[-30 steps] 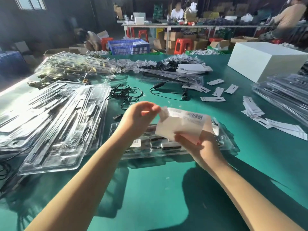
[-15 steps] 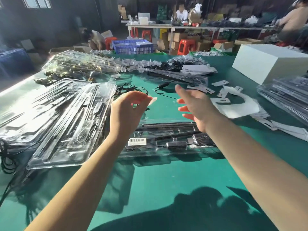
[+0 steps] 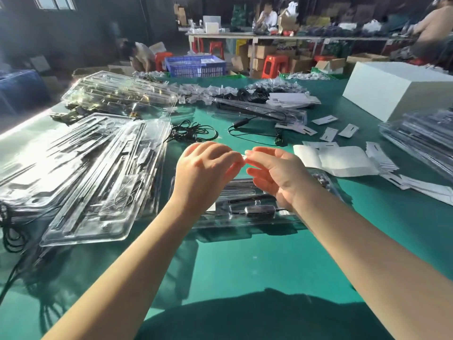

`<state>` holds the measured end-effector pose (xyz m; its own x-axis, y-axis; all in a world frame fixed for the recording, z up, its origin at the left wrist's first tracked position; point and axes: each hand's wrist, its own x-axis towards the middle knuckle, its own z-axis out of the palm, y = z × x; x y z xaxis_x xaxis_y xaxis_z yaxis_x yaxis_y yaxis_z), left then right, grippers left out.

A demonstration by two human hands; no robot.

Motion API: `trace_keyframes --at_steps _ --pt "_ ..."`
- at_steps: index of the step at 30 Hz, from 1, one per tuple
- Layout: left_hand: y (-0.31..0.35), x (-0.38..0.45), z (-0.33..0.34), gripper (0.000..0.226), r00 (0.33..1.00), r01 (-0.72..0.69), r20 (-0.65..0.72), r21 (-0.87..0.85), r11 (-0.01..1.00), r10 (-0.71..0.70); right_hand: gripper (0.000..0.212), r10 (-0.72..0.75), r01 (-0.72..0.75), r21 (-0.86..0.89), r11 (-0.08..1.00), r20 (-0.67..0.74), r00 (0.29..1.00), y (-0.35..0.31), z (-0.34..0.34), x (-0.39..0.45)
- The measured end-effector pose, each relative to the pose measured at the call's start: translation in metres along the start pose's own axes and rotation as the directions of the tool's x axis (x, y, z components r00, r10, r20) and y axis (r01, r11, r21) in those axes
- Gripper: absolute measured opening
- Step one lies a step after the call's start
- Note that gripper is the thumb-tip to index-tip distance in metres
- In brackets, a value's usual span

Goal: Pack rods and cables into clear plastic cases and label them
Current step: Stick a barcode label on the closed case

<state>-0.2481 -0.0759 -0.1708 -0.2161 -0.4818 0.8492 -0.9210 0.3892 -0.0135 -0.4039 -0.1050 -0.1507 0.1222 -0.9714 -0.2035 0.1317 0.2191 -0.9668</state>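
Observation:
A clear plastic case (image 3: pixel 247 218) lies on the green table in front of me, with black rods and a black adapter with its cable inside. Just above it my left hand (image 3: pixel 203 173) and my right hand (image 3: pixel 277 173) meet fingertip to fingertip. Between them they pinch a small white label (image 3: pixel 244 157), mostly hidden by the fingers. The white label sheet (image 3: pixel 343 160) lies flat on the table to the right of my right hand.
Stacks of clear cases sit at the left (image 3: pixel 85 173), back left (image 3: pixel 117 94) and far right (image 3: pixel 421 136). Loose black cables (image 3: pixel 193 131) and paper cards (image 3: pixel 328 133) lie beyond my hands. A white box (image 3: pixel 397 87) stands at the back right. People work at tables behind.
My right hand dropped the white sheet onto the table at the right, then came back to meet my left hand above the case. The label is now pinched between both hands.

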Motion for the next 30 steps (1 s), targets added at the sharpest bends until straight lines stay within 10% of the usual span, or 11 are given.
trace_keyframes --at_steps 4,6,8,11,13,16,22,30 --pt "0.007 0.003 -0.003 0.015 1.0 -0.003 0.031 -0.059 0.998 0.005 0.022 -0.047 0.047 0.013 0.999 -0.03 0.998 0.003 -0.002 0.004" --pt "0.007 0.012 -0.014 0.043 0.949 0.236 0.255 -0.183 0.954 -0.186 0.019 -0.073 0.082 0.08 0.993 -0.103 0.992 0.003 -0.008 0.008" --pt "-0.006 0.02 -0.026 0.054 0.755 0.405 0.587 -0.068 0.912 -0.292 0.018 -0.096 0.117 0.101 0.988 -0.194 0.976 0.004 -0.02 0.013" --pt "-0.012 0.022 -0.041 0.041 0.226 0.123 0.941 0.228 0.966 -0.251 0.017 -0.113 0.125 0.028 0.992 -0.271 0.956 0.017 -0.045 0.017" --pt "-0.002 0.01 -0.04 0.044 0.083 0.018 0.969 0.231 0.973 -0.232 0.016 -0.111 0.116 -0.001 0.993 -0.303 0.947 0.026 -0.06 0.017" --pt "0.013 -0.021 -0.026 0.069 0.148 -0.022 0.952 0.274 0.961 -0.268 0.014 -0.164 0.15 -0.067 0.986 -0.321 0.933 0.035 -0.078 0.017" --pt "0.018 -0.059 0.003 0.052 0.598 0.091 0.79 0.099 0.991 -0.134 0.012 -0.317 0.223 -0.279 0.934 -0.359 0.878 0.036 -0.096 0.019" --pt "0.02 -0.065 -0.003 0.024 0.858 0.141 0.505 -0.058 0.988 -0.093 0.011 -0.338 0.236 -0.307 0.922 -0.342 0.877 0.038 -0.094 0.022"
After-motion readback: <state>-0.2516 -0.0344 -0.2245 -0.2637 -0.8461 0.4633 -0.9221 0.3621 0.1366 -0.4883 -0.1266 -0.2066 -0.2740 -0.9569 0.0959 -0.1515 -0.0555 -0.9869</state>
